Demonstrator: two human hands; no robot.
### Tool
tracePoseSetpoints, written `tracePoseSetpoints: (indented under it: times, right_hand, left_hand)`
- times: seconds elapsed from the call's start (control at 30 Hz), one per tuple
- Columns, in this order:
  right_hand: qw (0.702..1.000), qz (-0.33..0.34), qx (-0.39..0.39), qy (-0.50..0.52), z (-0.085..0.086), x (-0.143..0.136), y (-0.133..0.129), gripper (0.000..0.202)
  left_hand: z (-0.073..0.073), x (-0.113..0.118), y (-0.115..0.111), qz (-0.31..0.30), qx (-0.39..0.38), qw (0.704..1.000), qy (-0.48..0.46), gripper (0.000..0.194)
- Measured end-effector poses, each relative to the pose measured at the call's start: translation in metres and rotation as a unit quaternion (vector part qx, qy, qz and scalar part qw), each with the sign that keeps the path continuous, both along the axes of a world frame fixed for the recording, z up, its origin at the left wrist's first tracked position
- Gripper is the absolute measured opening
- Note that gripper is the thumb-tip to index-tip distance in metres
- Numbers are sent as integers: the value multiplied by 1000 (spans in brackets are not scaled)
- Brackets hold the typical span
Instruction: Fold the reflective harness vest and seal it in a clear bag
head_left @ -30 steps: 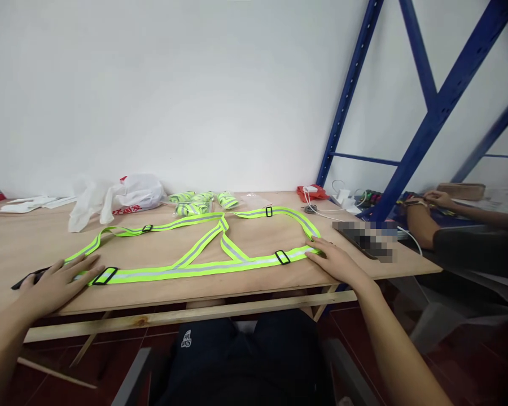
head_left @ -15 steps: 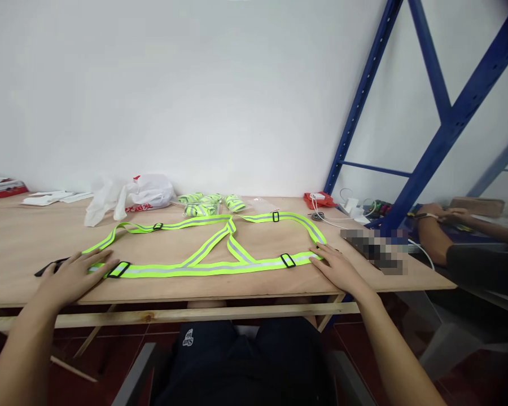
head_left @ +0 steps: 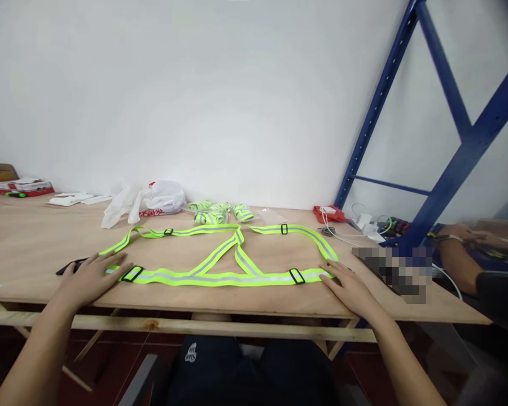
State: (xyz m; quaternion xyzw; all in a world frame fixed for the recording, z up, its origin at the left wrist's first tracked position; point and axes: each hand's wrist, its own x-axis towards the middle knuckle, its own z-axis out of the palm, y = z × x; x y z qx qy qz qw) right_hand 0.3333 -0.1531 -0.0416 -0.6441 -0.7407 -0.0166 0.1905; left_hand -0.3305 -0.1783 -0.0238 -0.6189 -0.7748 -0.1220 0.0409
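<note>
A yellow-green reflective strap harness point(head_left: 237, 279) lies spread flat on the wooden table point(head_left: 275, 304), with black sliders on its straps. My left hand point(head_left: 88, 280) rests flat over its left end, fingers apart, beside a black slider point(head_left: 132, 274). A dark piece point(head_left: 70, 267), perhaps a buckle, shows past the left fingertips. On the right end of the harness lies my right hand point(head_left: 349, 286), fingers spread, near another black slider point(head_left: 297, 276). Neither hand grips the strap.
Behind the harness are bagged green strap bundles point(head_left: 210, 214), a white plastic bag point(head_left: 166, 197) and a red packet point(head_left: 329, 213) with a white cable. A blue metal frame point(head_left: 444, 175) stands at the right. Another person's arm point(head_left: 452, 262) is at the far right.
The view has shifted, so the table and harness appear slightly lower and further right. Both hands stay on the ends of the harness.
</note>
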Motion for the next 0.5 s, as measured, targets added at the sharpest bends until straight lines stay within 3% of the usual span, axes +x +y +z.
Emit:
tracePoseSetpoints:
  times: [0.1,0.17,0.27,0.37,0.43,0.5]
  right_hand:
    - [1000,-7,6,7,-4,2,2,54]
    - [1000,-7,7,11,-5,3,4,54]
    - [1000,-10,-4,12,-6,3,5,56]
    - [999,-24,-26,10,-5,2,5,59]
    - [999,-25,-33,8,-5,2,5,60]
    - [999,-26,-35,8,-4,2,5,60]
  left_hand:
    - [2,8,3,69,54,996,2,70]
    - [13,27,10,56,128,990,3,70]
    - [41,84,28,-131,180,975,-25,69]
    - [68,162,57,-286,117,951,-29,60]
    - [75,211,82,-340,54,939,7,53]
    - [70,249,109,-354,0,933,64,47]
